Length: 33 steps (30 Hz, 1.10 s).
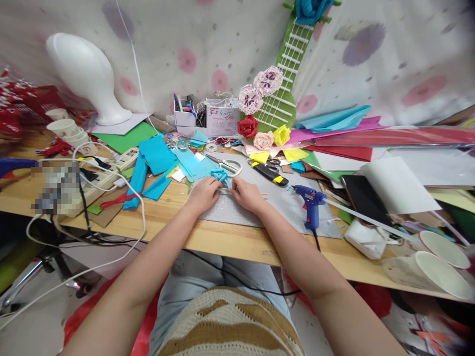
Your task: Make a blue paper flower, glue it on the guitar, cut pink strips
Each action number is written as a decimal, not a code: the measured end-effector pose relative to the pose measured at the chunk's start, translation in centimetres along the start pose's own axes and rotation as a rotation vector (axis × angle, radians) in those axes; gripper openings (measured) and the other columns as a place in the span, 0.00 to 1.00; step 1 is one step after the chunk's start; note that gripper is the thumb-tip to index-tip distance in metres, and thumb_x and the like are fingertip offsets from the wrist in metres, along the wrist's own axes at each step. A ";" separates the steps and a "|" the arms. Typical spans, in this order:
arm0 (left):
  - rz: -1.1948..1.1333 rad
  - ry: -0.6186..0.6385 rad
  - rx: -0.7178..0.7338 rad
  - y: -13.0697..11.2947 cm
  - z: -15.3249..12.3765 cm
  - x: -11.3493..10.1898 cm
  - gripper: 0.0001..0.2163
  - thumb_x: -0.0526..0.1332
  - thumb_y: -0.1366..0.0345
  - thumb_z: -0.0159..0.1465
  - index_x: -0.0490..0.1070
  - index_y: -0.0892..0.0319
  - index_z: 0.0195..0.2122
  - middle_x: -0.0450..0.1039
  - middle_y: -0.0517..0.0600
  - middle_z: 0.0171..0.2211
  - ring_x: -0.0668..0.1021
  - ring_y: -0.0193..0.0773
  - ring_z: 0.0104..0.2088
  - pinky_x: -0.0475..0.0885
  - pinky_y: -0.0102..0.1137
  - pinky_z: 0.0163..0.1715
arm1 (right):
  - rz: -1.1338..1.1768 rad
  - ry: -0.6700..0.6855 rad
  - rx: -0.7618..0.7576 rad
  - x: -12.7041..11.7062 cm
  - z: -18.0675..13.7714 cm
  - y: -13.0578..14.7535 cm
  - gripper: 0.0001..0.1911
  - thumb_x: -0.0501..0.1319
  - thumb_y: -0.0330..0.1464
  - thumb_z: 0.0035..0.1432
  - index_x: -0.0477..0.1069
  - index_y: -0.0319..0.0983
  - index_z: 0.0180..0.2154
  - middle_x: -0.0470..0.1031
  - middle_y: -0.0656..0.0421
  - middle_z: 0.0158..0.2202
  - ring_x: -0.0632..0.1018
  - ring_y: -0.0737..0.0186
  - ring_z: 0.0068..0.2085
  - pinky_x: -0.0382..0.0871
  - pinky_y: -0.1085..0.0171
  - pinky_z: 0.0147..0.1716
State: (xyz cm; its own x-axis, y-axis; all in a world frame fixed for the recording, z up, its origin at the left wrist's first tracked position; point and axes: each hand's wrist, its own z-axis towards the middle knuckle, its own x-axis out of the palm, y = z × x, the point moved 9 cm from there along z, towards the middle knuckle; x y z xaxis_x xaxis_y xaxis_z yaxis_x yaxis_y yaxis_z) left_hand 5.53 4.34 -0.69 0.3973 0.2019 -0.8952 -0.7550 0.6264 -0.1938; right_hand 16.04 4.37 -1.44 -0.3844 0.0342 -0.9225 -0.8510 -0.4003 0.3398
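Over the grey cutting mat (297, 207) my two hands are close together at a small crumpled blue paper flower (219, 174). My left hand (205, 194) is closed, its fingertips pinching the flower's lower part. Beside it my right hand (246, 194) is closed too, with its fingertips at a thin stick (264, 194) that runs between the hands. The exact grip is partly hidden by the fingers. Just beyond them lie scissors (233, 168) with pale handles. A black and yellow utility knife (269, 174) rests right of the scissors.
A blue glue gun (310, 201) stands at the right of the mat, its cord over the table edge. Blue paper pieces (158, 154) and a power strip (107, 170) lie left. Paper cups (441, 272) sit right. A green paper guitar (285, 94) leans behind.
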 end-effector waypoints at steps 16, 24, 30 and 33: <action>-0.030 0.011 -0.052 1.2 0.0 0.4 0.09 0.54 0.74 0.56 0.70 0.58 0.35 0.71 0.52 0.36 0.72 0.42 0.40 0.68 0.35 0.40 | -0.112 0.011 -0.085 0.7 0.2 1.3 0.16 0.46 0.37 0.65 0.68 0.44 0.47 0.72 0.57 0.42 0.74 0.62 0.40 0.59 0.67 0.31; -0.127 -0.001 -0.027 1.1 0.0 -0.1 0.09 0.55 0.75 0.55 0.70 0.58 0.35 0.72 0.51 0.35 0.73 0.40 0.39 0.68 0.33 0.40 | -0.108 -0.022 -0.090 0.3 0.3 1.1 0.15 0.47 0.37 0.65 0.70 0.44 0.45 0.72 0.57 0.40 0.73 0.63 0.39 0.58 0.68 0.30; -0.175 -0.047 -0.072 1.6 -0.1 -0.3 0.12 0.55 0.73 0.58 0.67 0.58 0.43 0.73 0.51 0.39 0.74 0.39 0.41 0.69 0.34 0.42 | -0.079 -0.085 -0.083 -0.2 0.4 1.1 0.15 0.47 0.37 0.65 0.70 0.43 0.44 0.72 0.56 0.41 0.73 0.62 0.41 0.57 0.68 0.31; -0.191 -0.091 -0.096 1.9 -0.2 -0.6 0.12 0.55 0.71 0.59 0.66 0.58 0.45 0.73 0.51 0.39 0.74 0.38 0.40 0.69 0.33 0.41 | -0.068 -0.108 -0.065 -0.5 0.4 1.0 0.14 0.47 0.36 0.65 0.69 0.43 0.44 0.72 0.56 0.41 0.73 0.62 0.41 0.57 0.68 0.31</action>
State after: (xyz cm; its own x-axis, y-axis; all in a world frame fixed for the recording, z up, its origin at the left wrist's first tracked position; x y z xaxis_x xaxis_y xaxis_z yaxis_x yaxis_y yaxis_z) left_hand 3.74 5.22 -0.58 0.5799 0.1569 -0.7994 -0.7062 0.5860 -0.3973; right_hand 15.24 4.33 -0.62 -0.3655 0.1602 -0.9169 -0.8530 -0.4519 0.2611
